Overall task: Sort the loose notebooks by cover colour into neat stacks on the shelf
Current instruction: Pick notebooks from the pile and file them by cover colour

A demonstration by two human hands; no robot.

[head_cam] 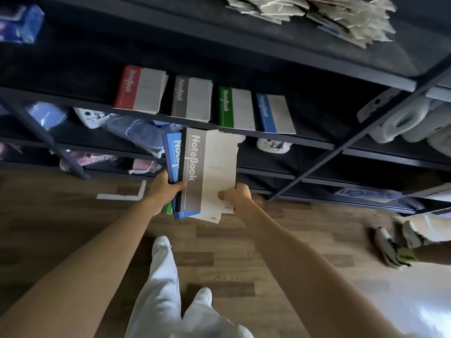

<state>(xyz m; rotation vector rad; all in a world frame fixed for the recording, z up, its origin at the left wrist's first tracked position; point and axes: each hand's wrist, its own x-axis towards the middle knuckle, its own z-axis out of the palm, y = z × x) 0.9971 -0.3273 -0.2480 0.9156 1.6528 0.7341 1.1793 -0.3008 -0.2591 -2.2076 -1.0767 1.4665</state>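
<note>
I hold a loose bundle of notebooks in front of the dark shelf [244, 132]. On top lies a grey-spined notebook [210, 167]; a blue one [172, 157] and a green corner [167, 209] peek out beneath. My left hand [164, 189] grips the bundle's left edge. My right hand [235, 195] pinches the grey notebook's lower right corner. On the shelf, four stacks lie side by side: red [140, 90], grey [191, 98], green [235, 108] and blue [274, 113].
Wrapped goods and white masks [273, 145] fill the lower shelves, white bottles [410, 120] sit at the right, and grey paper packs [341, 13] lie on the top shelf. Another person's shoes [390, 247] stand on the wooden floor at the right. White tape [124, 195] marks the floor.
</note>
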